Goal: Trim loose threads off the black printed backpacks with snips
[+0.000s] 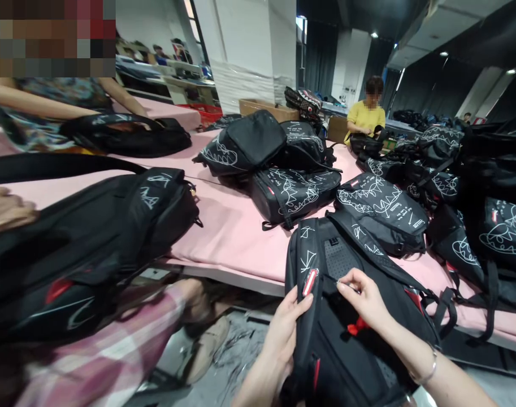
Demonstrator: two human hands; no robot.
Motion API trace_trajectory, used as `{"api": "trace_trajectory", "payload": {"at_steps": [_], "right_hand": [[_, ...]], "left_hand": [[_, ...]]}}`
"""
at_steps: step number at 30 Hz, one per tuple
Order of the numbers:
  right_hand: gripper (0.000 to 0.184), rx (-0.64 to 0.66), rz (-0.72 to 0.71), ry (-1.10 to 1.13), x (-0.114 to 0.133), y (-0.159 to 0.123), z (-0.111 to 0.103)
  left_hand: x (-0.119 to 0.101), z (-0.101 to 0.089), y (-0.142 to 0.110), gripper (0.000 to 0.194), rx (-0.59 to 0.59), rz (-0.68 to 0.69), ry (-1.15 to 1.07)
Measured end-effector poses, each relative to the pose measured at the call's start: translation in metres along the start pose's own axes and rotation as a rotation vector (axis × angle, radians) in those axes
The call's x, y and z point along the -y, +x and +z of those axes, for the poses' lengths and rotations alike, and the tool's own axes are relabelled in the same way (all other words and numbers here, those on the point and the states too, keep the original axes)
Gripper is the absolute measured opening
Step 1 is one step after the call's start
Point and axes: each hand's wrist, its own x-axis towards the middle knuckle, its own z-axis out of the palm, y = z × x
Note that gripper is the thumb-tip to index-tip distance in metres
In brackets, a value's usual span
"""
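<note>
A black backpack [346, 362] leans against the table edge in front of me, its padded back and shoulder straps facing up. My left hand [288, 325] is closed on the left shoulder strap [311, 249], thumb beside a red-and-white label [311, 282]. White scribbled drawings mark that strap. Just right of the label, my right hand [363, 297] is closed in a pinch, with something thin and dark at its fingertips that I cannot make out. Under the palm shows a bright red piece [358, 326], partly hidden.
Black backpacks with white drawings [295, 189] are piled across the pink table [228, 226]. On the left, a nearby person's hand [7, 212] rests by another black backpack [92, 243]. A person in yellow [365, 118] handles a bag farther back. A cardboard box [261, 108] stands behind.
</note>
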Motion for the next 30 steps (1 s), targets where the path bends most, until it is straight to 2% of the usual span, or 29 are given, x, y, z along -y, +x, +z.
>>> {"api": "trace_trajectory", "payload": {"at_steps": [10,16,24,30], "right_hand": [[0.030,-0.093,0.028,-0.084,0.005,-0.013,0.022],[0.027,-0.136,-0.042,-0.157,-0.002,-0.008,0.030],[0.020,-0.102,-0.187,-0.223,-0.002,0.002,0.029],[0.021,-0.001,-0.101,-0.158,0.001,0.009,0.018]], "left_hand": [[0.005,0.004,0.007,0.056,-0.004,0.013,-0.107],[0.010,0.004,0.010,0.051,-0.018,0.066,-0.110],[0.011,-0.004,0.010,0.046,0.033,0.066,-0.133],[-0.001,-0.007,0.003,0.043,0.083,0.022,-0.148]]}}
